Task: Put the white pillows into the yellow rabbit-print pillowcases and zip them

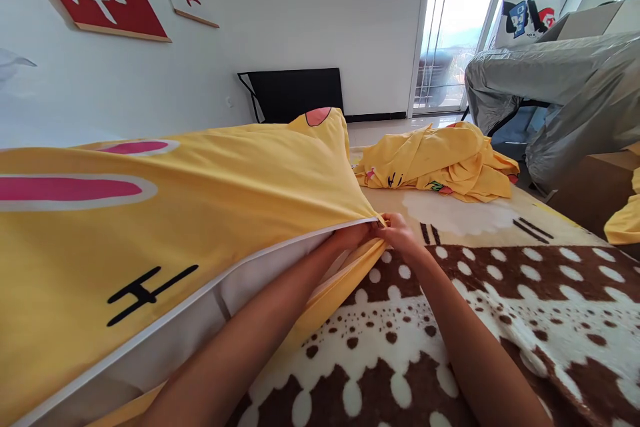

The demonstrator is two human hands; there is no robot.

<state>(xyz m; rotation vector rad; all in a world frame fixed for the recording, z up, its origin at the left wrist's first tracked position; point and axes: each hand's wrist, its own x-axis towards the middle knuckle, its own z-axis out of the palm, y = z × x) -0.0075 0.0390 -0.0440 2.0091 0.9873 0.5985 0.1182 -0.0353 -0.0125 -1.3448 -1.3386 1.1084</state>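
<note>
A yellow duvet cover [240, 180] with pink rabbit ears and black lettering stretches across the left half of the view. Along its near edge runs a long opening trimmed in white, which shows white fabric [190, 307] inside. My left forearm lies along this opening, and my left hand [361, 233] is closed at its far right end, its fingers partly hidden by the cover and the other hand. Right beside it, my right hand [399, 235] pinches the yellow cover at the corner of the opening. The two hands touch or nearly touch.
A brown and cream patterned blanket [500, 293] spreads beneath. Another crumpled yellow cloth [435, 160] lies beyond my hands. At right stand a cardboard box [590, 193] and a piece of furniture under a grey plastic sheet [560, 73]. A black panel [300, 95] leans by the wall.
</note>
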